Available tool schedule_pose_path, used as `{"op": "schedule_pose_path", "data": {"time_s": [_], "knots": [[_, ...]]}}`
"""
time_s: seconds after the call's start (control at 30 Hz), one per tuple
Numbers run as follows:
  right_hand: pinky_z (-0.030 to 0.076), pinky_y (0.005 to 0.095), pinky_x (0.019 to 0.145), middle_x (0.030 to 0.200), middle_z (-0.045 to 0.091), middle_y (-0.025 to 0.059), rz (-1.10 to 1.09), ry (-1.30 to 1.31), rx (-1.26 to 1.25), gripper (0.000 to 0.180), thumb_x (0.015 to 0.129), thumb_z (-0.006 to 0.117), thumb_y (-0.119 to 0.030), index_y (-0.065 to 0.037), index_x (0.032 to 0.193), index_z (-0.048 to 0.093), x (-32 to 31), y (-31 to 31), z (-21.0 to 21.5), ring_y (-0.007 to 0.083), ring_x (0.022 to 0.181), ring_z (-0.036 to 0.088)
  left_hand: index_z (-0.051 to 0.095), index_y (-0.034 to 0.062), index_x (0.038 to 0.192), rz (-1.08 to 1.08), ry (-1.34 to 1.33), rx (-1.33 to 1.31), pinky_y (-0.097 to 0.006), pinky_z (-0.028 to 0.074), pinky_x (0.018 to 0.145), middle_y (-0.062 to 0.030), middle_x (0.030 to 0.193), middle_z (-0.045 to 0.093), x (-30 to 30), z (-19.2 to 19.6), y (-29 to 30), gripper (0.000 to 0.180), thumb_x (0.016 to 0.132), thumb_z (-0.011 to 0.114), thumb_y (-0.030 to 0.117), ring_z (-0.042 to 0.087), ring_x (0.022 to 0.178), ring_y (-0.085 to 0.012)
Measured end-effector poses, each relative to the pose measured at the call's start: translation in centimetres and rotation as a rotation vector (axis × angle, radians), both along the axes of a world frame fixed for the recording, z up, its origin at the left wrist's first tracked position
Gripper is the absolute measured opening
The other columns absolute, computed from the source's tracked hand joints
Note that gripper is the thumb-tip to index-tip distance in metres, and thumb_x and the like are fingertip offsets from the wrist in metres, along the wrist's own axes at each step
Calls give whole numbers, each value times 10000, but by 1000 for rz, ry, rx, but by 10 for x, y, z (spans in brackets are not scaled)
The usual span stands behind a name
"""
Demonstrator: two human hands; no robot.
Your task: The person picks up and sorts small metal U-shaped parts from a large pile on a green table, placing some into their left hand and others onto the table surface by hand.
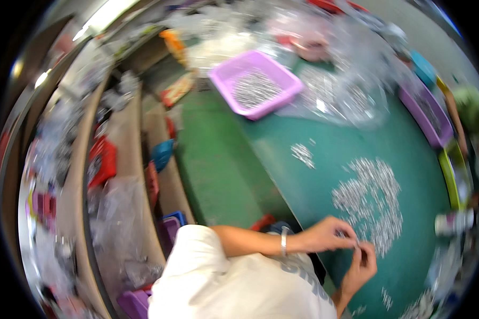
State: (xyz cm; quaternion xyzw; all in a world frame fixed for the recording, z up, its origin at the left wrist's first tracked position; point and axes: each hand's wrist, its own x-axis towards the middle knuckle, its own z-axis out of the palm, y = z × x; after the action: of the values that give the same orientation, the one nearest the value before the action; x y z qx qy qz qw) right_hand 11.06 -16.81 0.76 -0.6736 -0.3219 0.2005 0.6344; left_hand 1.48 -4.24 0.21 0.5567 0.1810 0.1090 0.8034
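Observation:
My left hand and my right hand meet fingertip to fingertip over the near edge of the green table. Both are closed in a pinch; whatever sits between the fingertips is too small and blurred to name. Just beyond them spreads a large loose pile of small, slim silver metal pieces. A smaller cluster of the same silver pieces lies farther off to the left. More silver pieces are scattered at the lower right.
A purple tub of silver pieces stands at the table's far left, beside clear plastic bags. Another purple tub, a lime-green bin and a white bottle line the right side. Shelves stand left. Another person is at the far right.

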Motion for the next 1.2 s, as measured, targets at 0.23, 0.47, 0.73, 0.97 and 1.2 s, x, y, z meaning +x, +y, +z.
{"op": "schedule_pose_path", "data": {"time_s": [0.23, 0.47, 0.73, 0.97, 1.2], "knots": [[401, 266, 666, 781, 583, 82, 8, 174, 126, 141, 687, 610, 104, 42, 812, 588, -1, -4, 6, 165, 742, 496, 602, -33, 912, 47, -57, -47, -187, 390, 604, -57, 867, 575, 0, 19, -11, 109, 807, 583, -12, 480, 730, -56], [412, 283, 639, 759, 594, 84, -17, -77, 72, 123, 686, 630, 65, 22, 794, 591, -6, -9, 15, 199, 710, 519, 602, -30, 877, 59, -74, -28, -182, 361, 559, -60, 866, 565, -4, 23, -14, 110, 775, 580, -63, 460, 683, -50], [420, 287, 645, 746, 597, 85, 57, -96, -6, 125, 662, 637, 55, 10, 771, 594, 2, -9, 9, 207, 703, 532, 497, 3, 799, -146, 167, -608, -171, 269, 464, -36, 738, 474, -3, 19, 2, 97, 831, 489, 94, 326, 557, -50], [402, 333, 675, 842, 580, 79, -219, -457, -429, 187, 654, 678, -29, -17, 827, 608, 28, -28, -36, 237, 778, 513, 456, 12, 756, -263, 143, -898, -196, 282, 442, -85, 653, 447, 1, -9, 8, 120, 804, 418, 115, 321, 521, -85], [350, 339, 685, 847, 543, 59, -226, -721, -494, 173, 686, 663, -46, -41, 847, 600, 24, 0, -60, 228, 787, 484, 569, -10, 945, -88, 272, -548, -196, 330, 489, -45, 725, 520, 8, -19, 0, 204, 880, 464, 153, 430, 591, -82]]}}
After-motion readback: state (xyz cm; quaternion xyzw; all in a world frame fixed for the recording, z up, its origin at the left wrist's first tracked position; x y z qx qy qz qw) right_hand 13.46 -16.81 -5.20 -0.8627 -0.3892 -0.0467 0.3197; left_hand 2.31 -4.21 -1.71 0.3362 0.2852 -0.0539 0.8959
